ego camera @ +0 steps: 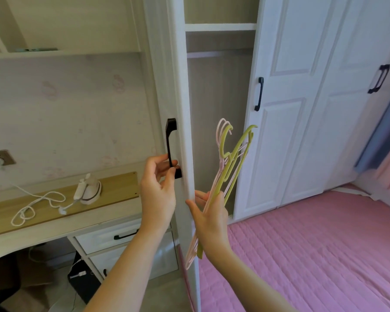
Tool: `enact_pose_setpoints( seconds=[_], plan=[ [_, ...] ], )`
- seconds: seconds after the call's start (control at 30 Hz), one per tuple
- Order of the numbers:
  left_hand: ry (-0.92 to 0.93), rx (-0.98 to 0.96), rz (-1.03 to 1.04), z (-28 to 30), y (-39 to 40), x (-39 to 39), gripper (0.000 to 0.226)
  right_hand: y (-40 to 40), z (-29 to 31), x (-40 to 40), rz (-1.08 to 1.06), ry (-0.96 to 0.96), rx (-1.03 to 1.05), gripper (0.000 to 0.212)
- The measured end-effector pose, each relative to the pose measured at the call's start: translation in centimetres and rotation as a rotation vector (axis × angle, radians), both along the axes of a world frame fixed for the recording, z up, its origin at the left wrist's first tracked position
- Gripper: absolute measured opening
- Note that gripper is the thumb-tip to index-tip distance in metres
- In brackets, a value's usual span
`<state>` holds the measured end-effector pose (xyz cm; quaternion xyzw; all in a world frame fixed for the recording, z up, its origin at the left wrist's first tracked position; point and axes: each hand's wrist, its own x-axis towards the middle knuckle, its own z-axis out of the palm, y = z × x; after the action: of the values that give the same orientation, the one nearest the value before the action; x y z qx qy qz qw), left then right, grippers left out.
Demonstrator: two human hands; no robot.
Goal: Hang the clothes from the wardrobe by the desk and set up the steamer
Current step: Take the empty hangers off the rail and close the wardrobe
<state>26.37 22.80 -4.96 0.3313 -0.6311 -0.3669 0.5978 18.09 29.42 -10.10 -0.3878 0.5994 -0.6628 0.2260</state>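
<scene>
My left hand (158, 188) has its fingers curled around the black handle (171, 145) of the white wardrobe door (180, 91), which stands edge-on and open. My right hand (209, 215) grips a bundle of pink and green plastic hangers (230, 163), hooks pointing up, just in front of the open wardrobe. Inside, the rail (218, 54) is bare and no clothes show. The white steamer (89, 191) sits on the wooden desk (61, 206) to the left. Its white cord (35, 204) lies coiled on the desk and runs up to the wall socket (1, 157).
A bed with a pink quilt (313, 248) fills the lower right. Two closed wardrobe doors with black handles (259, 93) stand to the right of the opening. White desk drawers (122, 235) sit below the desk. Shelves (61, 52) hang above it.
</scene>
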Motion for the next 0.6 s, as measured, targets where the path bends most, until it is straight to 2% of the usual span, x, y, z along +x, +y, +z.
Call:
enact_pose_setpoints(
  seconds=[0.27, 0.6],
  plan=[
    [-0.039, -0.103, 0.076, -0.4, 1.3, -5.5, 0.022, 0.5, -0.5, -4.5, -0.092, 0.056, 0.032, 0.015],
    [-0.18, -0.18, 0.04, 0.3, 0.5, -11.5, 0.017, -0.3, -0.7, -10.9, -0.241, 0.059, 0.043, 0.013]
  ],
)
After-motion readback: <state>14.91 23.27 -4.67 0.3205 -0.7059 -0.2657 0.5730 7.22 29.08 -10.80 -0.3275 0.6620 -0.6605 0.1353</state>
